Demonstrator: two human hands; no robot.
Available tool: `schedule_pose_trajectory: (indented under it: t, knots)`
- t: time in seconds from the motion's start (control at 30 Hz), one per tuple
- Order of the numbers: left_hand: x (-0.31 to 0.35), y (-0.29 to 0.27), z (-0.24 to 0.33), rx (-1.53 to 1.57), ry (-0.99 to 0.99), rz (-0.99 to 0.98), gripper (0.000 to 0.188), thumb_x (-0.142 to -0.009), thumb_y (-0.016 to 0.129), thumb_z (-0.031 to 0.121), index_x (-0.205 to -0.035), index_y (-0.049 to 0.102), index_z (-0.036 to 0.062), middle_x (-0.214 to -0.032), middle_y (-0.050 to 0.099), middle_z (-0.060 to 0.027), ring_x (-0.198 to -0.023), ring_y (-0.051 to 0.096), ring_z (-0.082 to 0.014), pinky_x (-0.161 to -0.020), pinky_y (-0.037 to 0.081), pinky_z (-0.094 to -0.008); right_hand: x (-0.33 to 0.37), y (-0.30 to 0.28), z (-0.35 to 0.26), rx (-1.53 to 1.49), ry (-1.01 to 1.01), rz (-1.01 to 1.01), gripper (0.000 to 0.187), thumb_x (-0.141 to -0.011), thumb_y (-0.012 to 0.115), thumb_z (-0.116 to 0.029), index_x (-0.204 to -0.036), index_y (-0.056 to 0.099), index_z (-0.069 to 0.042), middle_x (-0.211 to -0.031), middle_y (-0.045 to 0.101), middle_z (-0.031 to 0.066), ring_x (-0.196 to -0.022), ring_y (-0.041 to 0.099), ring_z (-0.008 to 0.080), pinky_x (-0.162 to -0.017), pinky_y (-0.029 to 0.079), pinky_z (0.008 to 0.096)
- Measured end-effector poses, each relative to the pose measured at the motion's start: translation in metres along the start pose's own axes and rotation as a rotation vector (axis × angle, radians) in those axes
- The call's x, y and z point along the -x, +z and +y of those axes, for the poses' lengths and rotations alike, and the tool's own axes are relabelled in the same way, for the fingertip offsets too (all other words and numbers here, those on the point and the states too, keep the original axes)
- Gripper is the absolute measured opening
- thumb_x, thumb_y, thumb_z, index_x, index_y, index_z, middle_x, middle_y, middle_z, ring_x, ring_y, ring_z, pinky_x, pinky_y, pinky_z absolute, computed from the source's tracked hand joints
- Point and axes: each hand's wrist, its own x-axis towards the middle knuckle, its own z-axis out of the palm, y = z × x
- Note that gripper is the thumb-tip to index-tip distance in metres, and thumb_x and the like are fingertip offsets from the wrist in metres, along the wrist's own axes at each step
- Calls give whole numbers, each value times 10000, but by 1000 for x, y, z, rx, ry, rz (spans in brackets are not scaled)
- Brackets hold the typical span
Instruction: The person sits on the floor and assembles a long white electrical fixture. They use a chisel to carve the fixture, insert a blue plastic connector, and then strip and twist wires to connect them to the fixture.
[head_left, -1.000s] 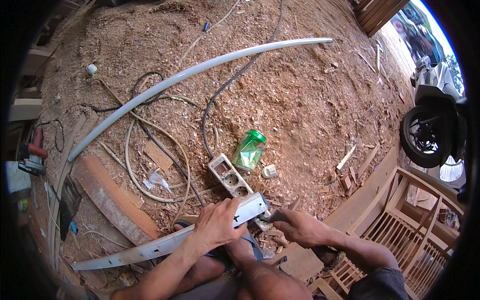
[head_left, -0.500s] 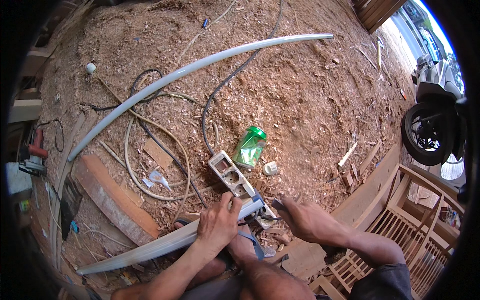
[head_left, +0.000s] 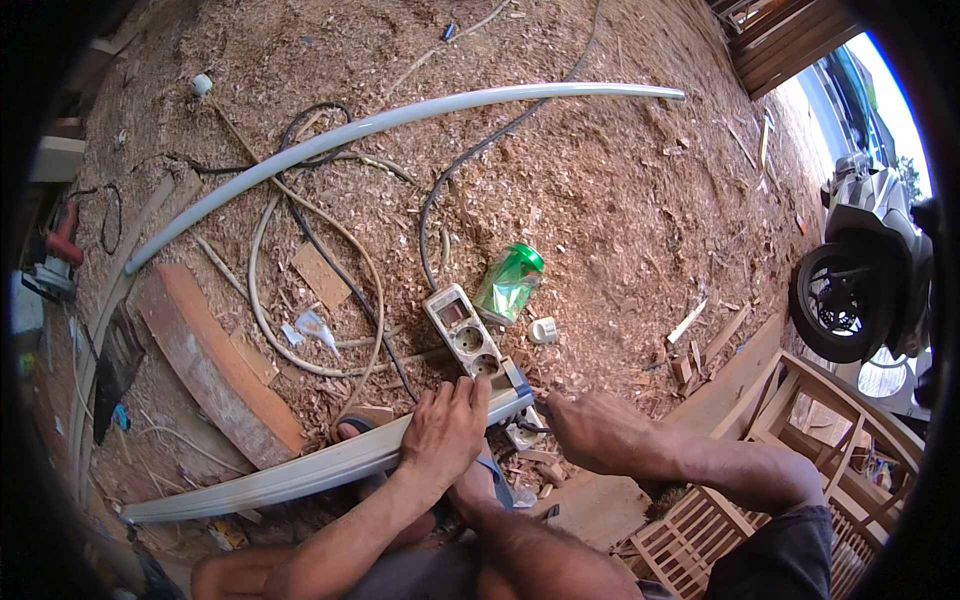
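My left hand (head_left: 445,425) is wrapped over a long pale lamp batten (head_left: 300,482), near its blue-grey end cap (head_left: 517,385). The batten slants across my legs, its far end low at the left. Closed beside the end cap, my right hand (head_left: 595,428) pinches a small dark thing whose kind is mostly hidden by the fingers; its tip meets the cap. Just beyond my left hand lies a white power strip (head_left: 467,333) with round sockets, partly covered by the batten. A crumpled green can (head_left: 510,283) and a small white plug (head_left: 543,330) rest next to it.
A long curved pale tube (head_left: 400,120) lies across the wood shavings. Tangled cables (head_left: 262,290) and a curved wooden board (head_left: 215,370) are at the left, with a red power tool (head_left: 62,245). Wooden slatted frames (head_left: 715,525) and a motorbike (head_left: 850,270) stand at the right.
My right hand has brought the small dark thing up against the batten's end cap. The batten's left end now sits higher in the view, which has itself shifted slightly.
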Motion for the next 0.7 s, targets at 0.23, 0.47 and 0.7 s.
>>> schedule_pose_trajectory:
  t: [0.23, 0.47, 0.7]
  knots:
    - [1, 7, 4, -84, 5, 3, 413, -851, 601, 84, -1250, 537, 0, -1013, 614, -125, -910, 634, -280, -788, 498, -414, -7, -7, -11, 85, 119, -148, 182, -961, 461, -113, -935, 498, 64, -562, 567, 167, -483, 596, 345, -484, 458, 506]
    - [0, 11, 1, -47, 14, -1, 449, -806, 640, 67, -1238, 540, -4, -1014, 606, -137, -933, 627, -293, -792, 493, -417, -18, -11, -24, 66, 201, -219, 198, -894, 485, -73, -930, 535, 114, -684, 631, 224, -624, 650, 372, -579, 509, 494]
    - [-5, 16, -11, 67, 36, -65, 448, -770, 644, 42, -1204, 543, 0, -1038, 604, -161, -952, 626, -314, -812, 486, -420, -35, -2, -10, 40, 156, -221, 236, -889, 501, -90, -951, 574, 126, -832, 664, 299, -815, 691, 426, -716, 543, 499]
